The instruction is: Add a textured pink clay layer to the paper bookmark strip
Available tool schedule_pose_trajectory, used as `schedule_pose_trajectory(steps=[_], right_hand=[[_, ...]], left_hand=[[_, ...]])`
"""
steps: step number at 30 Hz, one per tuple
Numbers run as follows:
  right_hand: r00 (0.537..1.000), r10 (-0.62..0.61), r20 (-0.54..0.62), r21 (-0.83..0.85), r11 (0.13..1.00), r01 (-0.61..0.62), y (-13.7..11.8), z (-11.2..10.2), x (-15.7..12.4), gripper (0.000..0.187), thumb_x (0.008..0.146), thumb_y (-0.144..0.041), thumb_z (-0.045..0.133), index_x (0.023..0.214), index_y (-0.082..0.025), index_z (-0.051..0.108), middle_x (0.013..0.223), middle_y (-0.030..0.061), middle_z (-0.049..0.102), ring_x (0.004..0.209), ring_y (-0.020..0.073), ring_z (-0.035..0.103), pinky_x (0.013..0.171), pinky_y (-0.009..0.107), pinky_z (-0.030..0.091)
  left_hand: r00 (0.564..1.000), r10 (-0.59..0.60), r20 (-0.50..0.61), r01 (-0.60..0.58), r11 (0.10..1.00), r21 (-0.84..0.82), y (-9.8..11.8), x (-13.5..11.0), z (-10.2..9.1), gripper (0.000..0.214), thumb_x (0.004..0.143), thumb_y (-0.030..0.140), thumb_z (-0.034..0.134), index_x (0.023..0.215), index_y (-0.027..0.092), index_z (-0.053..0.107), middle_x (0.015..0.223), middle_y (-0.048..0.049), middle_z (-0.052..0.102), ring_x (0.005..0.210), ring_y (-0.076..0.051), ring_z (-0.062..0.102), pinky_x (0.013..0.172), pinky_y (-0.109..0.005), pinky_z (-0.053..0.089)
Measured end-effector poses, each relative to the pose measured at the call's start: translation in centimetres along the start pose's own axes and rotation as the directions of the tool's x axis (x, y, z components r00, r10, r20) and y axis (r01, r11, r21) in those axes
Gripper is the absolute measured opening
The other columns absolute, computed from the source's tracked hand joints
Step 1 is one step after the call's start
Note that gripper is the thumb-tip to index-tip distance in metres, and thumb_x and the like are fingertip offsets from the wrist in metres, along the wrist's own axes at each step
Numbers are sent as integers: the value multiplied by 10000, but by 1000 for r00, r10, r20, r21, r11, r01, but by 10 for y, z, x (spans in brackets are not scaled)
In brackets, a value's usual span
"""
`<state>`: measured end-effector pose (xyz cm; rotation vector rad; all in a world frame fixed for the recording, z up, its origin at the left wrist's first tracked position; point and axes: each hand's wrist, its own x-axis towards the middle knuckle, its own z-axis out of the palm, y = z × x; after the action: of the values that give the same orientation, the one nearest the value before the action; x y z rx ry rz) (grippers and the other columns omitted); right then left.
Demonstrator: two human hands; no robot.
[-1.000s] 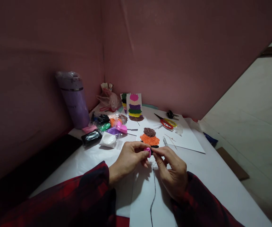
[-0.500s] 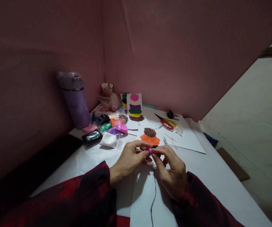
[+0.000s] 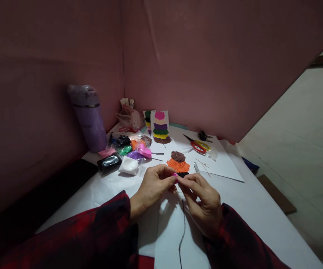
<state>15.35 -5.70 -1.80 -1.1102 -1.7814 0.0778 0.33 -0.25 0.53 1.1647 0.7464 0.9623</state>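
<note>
A small lump of bright pink modelling clay (image 3: 175, 177) is pinched between the fingertips of my left hand (image 3: 157, 185). My right hand (image 3: 202, 196) meets it from the other side, thumb and forefinger closed at the lump's right edge. Both hands hover over a white sheet (image 3: 168, 235) with a dark stem line (image 3: 182, 231) drawn on it. Just beyond the fingers lie clay bands in brown (image 3: 178, 156), orange (image 3: 178, 165) and black (image 3: 183, 174). White clay (image 3: 180, 193) shows partly between the hands; the rest is hidden.
Bagged clay packets (image 3: 129, 165) lie at the left, before a purple tumbler (image 3: 88, 119). Two painted colour cards lean at the back, the nearer card (image 3: 160, 127) in full view. Scissors (image 3: 197, 145) and thin sticks (image 3: 205, 166) rest at the right.
My right fingers have shifted slightly on the pink clay, with the forefinger and thumb now closer together. More of the black band shows. My left hand has barely moved.
</note>
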Motion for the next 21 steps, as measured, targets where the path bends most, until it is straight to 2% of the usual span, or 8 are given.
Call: schedule_pose_trajectory(steps=[4,7,13,21], right_hand=[[998,19,-60,2,1000,-19,-2,0,1,251,895,-102,551,1085,-219,666,893,39,639,743,131,620,577,225,497],[994,37,-103,-2,999,-37,-3,1,3,196,896,-106,556,1023,-209,664,877,38,659,773,152,625,602,247,498],[995,36,-98,-6,999,-37,-1,2,2,176,896,-113,561,1009,-209,656,883,37,660,780,161,627,607,260,493],[996,40,-75,10,999,-39,-3,1,3,175,901,-112,560,1007,-214,655,876,30,656,779,154,620,626,260,491]], left_hand=[[1000,-7,23,7,1000,0,1,1,-1,258,670,282,722,797,82,617,625,-8,611,527,-96,553,551,-240,458],[1000,0,17,-1,1000,30,1,1,-1,268,694,317,712,796,89,615,657,-13,614,538,-88,546,556,-237,456],[1000,7,2,-7,998,62,-2,1,-2,296,661,332,752,763,110,584,623,20,568,490,-75,499,463,-209,409],[999,-7,34,6,1000,19,3,-1,0,247,654,260,731,796,75,649,607,15,579,479,-74,498,486,-224,428]])
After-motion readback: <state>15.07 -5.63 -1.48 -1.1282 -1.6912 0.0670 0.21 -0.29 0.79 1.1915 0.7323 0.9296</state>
